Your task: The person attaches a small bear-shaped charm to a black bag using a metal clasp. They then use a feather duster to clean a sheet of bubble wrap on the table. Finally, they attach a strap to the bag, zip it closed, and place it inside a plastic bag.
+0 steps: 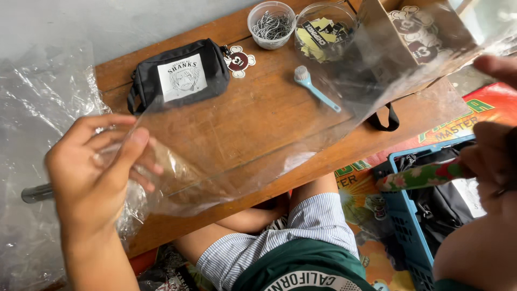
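Observation:
Over a low wooden table (258,116) I hold a clear plastic bag (242,145) stretched out from lower left to upper right. My left hand (99,164) pinches the bag's near end between thumb and fingers. My right hand (493,145), blurred at the right edge, holds the far end, with one finger raised at the top right. A floral green and red handle (420,176) sticks out leftwards from that hand; whether it is gripped I cannot tell.
A black pouch with a white patch (180,75), a cartoon charm (238,60), a cup of metal clips (272,24), a tub of stickers (323,29) and a blue brush (315,88) are on the table. A blue crate (406,215) stands right, crumpled plastic (37,108) left.

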